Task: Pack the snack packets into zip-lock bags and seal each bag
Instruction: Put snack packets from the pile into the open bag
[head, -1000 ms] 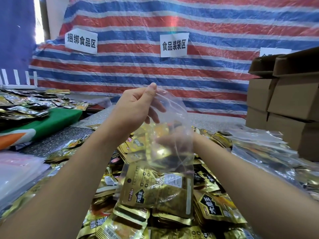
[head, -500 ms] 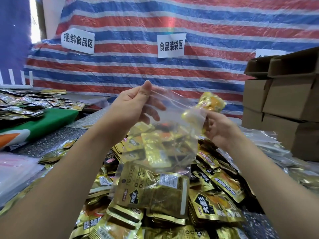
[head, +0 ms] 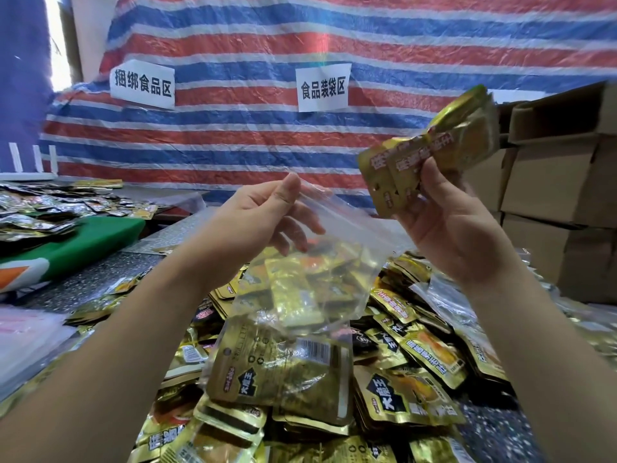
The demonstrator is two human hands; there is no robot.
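My left hand (head: 257, 222) pinches the top edge of a clear zip-lock bag (head: 320, 272) that hangs open in front of me. A gold snack packet (head: 283, 372) lies in the bottom of the bag. My right hand (head: 447, 225) grips a small bunch of gold snack packets (head: 430, 152), raised above and to the right of the bag's mouth. Below both hands a heap of gold snack packets (head: 410, 359) covers the table.
Stacked cardboard boxes (head: 561, 182) stand at the right. Empty clear bags (head: 444, 295) lie right of the heap. More packets (head: 43, 208) lie on a green cloth (head: 83, 242) at the left. A striped tarp (head: 300, 45) with paper signs hangs behind.
My right hand came out of the bag, took packets from the heap and lifted them up and to the right. My left hand kept its hold on the bag's top edge.
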